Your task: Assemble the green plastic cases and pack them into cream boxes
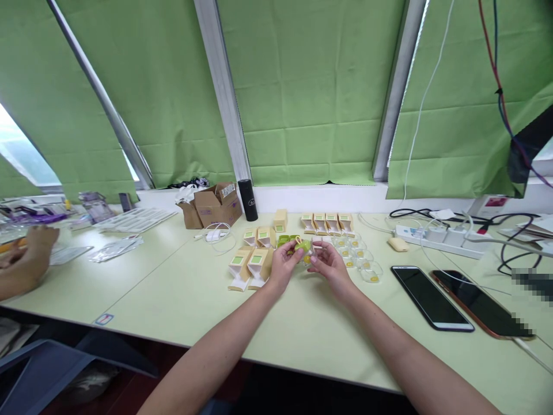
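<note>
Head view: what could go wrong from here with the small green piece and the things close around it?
The small green piece is in the fingertips of the left hand, so it could slip. That hand is also right beside the cream boxes and might knock one over. The clear containers sit crowded close to the right hand, which could nudge them out of place.

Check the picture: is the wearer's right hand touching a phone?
No, the right hand is by the green item, while both phones lie apart from it on the table.
</note>
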